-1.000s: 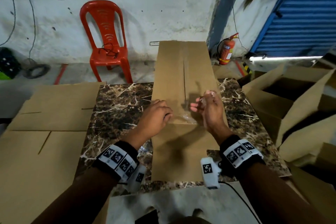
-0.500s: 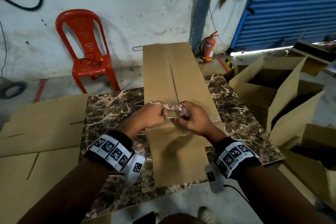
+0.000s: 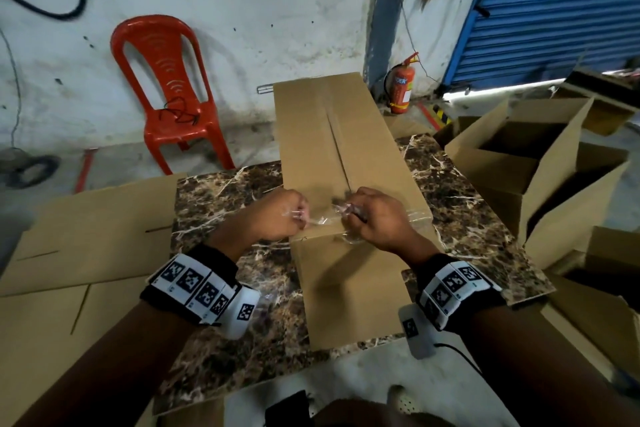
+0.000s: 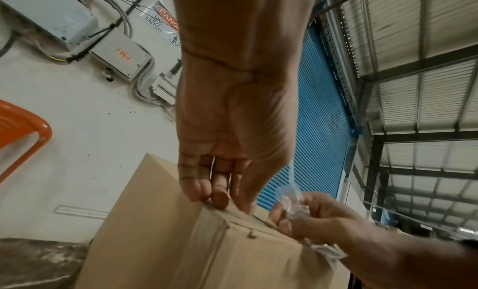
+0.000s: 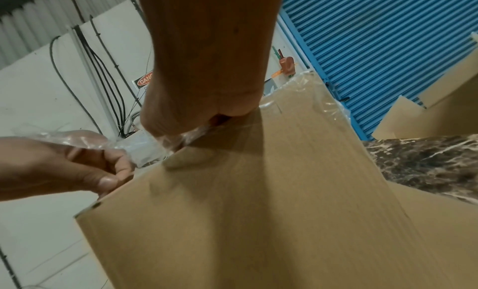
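A long closed cardboard box (image 3: 346, 149) lies on the marble table (image 3: 225, 204), its centre seam running away from me. A crumpled strip of clear tape (image 3: 322, 220) stretches across the box's near top edge. My left hand (image 3: 277, 215) pinches its left end, with curled fingertips (image 4: 217, 197) down at the box edge (image 4: 181, 252). My right hand (image 3: 374, 218) is fisted round the bunched right part of the clear tape (image 4: 292, 203). In the right wrist view the clear tape (image 5: 145, 148) runs from my right fist (image 5: 196, 113) to my left hand (image 5: 64, 166).
Flattened cardboard sheets (image 3: 86, 218) lie left of the table. Open cardboard boxes (image 3: 519, 163) crowd the right side. A red plastic chair (image 3: 173, 97) and a fire extinguisher (image 3: 401, 87) stand by the far wall, next to a blue roller shutter (image 3: 554, 10).
My right hand came down from a raised position to the box edge. Both hands took hold of the clear tape and have since drawn slightly apart.
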Demonstrator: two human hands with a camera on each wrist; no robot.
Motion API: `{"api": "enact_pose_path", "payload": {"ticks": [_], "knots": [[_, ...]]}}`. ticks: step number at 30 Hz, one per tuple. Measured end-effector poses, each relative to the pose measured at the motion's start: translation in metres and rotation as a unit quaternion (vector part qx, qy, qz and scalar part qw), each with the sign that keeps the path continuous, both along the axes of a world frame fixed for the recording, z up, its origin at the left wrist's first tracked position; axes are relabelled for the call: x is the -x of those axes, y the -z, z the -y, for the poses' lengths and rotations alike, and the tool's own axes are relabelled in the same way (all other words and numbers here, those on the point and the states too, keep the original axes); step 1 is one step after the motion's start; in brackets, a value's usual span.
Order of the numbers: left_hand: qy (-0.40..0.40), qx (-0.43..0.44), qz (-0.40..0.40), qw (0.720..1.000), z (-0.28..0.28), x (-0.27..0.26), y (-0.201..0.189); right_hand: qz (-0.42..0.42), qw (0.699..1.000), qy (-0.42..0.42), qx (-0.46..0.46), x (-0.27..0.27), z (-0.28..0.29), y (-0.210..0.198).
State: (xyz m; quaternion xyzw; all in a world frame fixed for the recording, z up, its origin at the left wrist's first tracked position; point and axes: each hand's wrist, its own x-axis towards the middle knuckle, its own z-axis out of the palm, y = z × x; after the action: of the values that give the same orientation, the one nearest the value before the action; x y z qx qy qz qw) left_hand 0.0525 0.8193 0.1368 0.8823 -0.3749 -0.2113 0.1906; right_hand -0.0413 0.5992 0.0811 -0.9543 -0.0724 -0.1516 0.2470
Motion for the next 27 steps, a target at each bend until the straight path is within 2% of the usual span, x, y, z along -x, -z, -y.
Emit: {"api": "enact_pose_path", "payload": {"ticks": [3,7,11,15,18,21,23,25,27], "knots": [[-0.005,0.011,-0.024,1.000,-0.005,0.000,0.003,0.011,1.000,-0.004,0.012,0.000,0.000,0.000],[-0.004,-0.001,-0.099,0.995,-0.003,-0.008,-0.001,0.022,1.000,-0.016,-0.006,0.004,-0.001,0.000],[0.049,-0.036,-0.180,0.982,0.002,-0.010,-0.015,0.003,1.000,-0.016,0.002,0.003,-0.004,0.002],[0.075,-0.036,-0.222,0.972,-0.002,-0.014,-0.017,-0.038,0.995,0.000,-0.089,0.004,-0.006,-0.005],[0.063,-0.022,-0.187,0.980,-0.008,-0.010,-0.014,-0.064,0.977,0.062,-0.196,0.001,-0.013,-0.010],[0.017,0.021,-0.165,0.986,-0.013,-0.001,-0.007,-0.036,0.936,0.097,-0.338,0.000,-0.005,-0.011],[-0.004,0.035,-0.157,0.987,-0.015,0.006,-0.004,-0.034,0.912,0.105,-0.395,0.000,0.003,-0.017],[-0.006,0.016,-0.096,0.995,-0.018,0.013,-0.003,-0.053,0.921,0.110,-0.369,0.000,0.004,-0.021],[0.007,0.015,-0.024,1.000,-0.020,0.022,-0.003,-0.047,0.956,0.092,-0.274,0.001,0.000,-0.017]]}}
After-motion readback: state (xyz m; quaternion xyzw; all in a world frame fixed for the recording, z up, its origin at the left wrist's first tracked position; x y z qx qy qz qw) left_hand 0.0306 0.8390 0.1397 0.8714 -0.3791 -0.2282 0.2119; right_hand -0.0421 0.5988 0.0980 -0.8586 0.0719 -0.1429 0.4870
